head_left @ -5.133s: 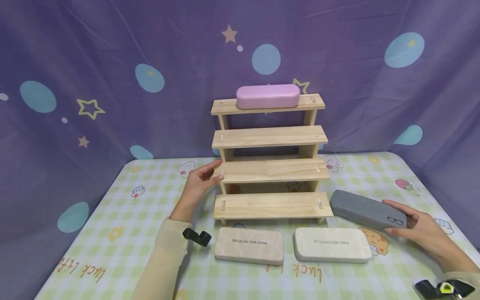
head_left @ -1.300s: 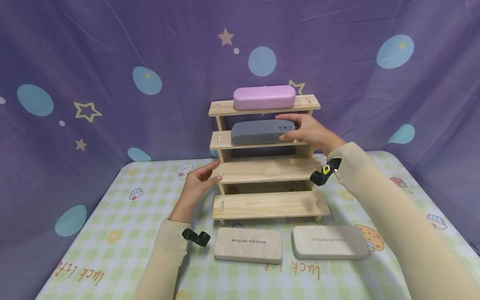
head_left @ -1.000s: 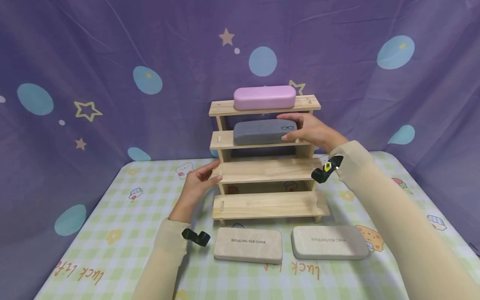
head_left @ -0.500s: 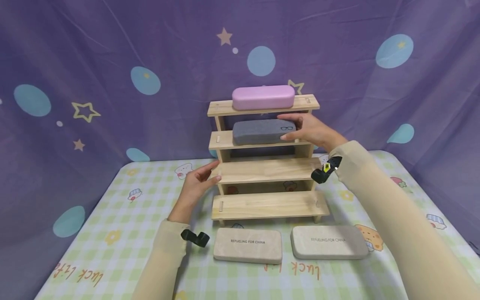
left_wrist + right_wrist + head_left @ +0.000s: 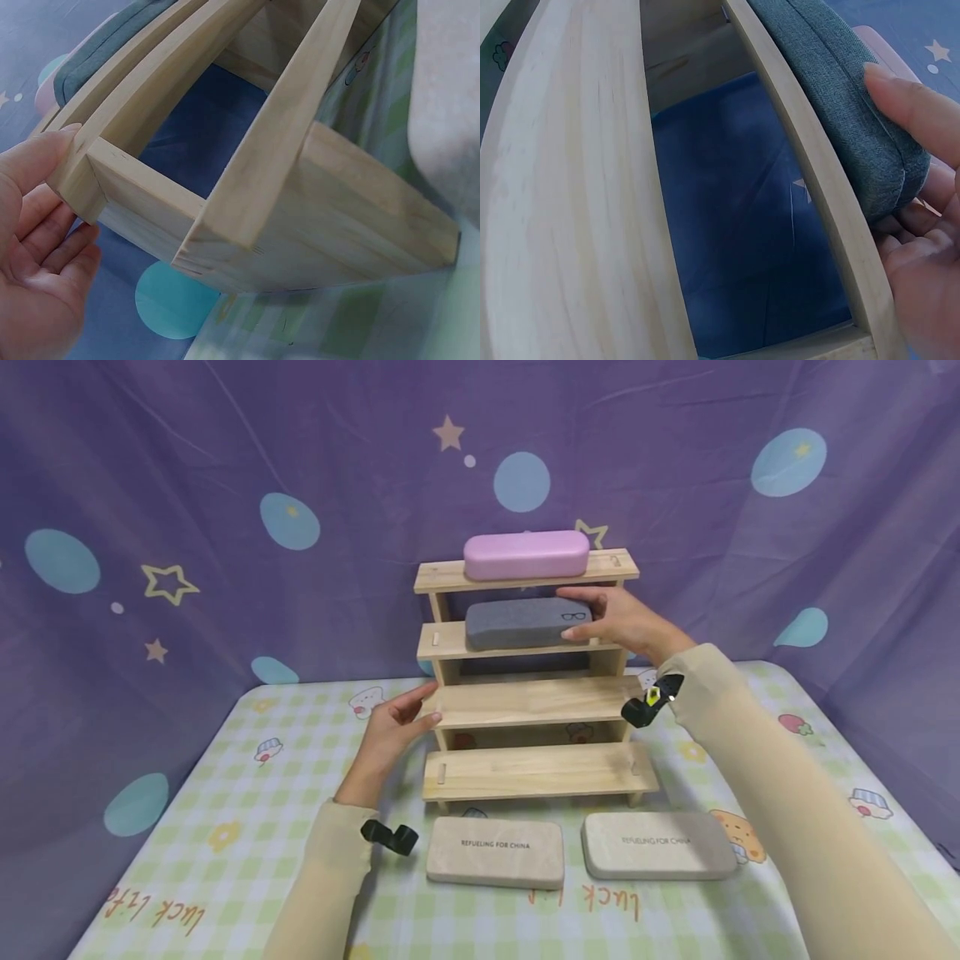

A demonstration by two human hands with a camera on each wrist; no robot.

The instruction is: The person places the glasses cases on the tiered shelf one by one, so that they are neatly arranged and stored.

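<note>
A grey fabric glasses case (image 5: pixel 513 625) with a small glasses print lies lengthwise on the second board from the top of a stepped wooden display shelf (image 5: pixel 536 700). My right hand (image 5: pixel 630 622) holds its right end, thumb in front; in the right wrist view the thumb presses the grey case's (image 5: pixel 840 105) side. My left hand (image 5: pixel 386 739) grips the left end of the second board from the bottom. In the left wrist view that hand's thumb (image 5: pixel 46 154) lies on the board's edge, with the fingers curled behind it. A pink case (image 5: pixel 527 556) sits on the top board.
Two pale glasses cases lettered "REFUELING FOR CHINA" lie in front of the shelf, a beige one (image 5: pixel 495 853) at left and an off-white one (image 5: pixel 658 846) at right. A green checked cloth (image 5: pixel 262 827) covers the table. Behind hangs a purple curtain (image 5: pixel 360 452).
Since the oldest frame, my right hand has carried the grey glasses case from the table at right up onto the shelf's second board. Over the last second it barely moves. The left hand stays put.
</note>
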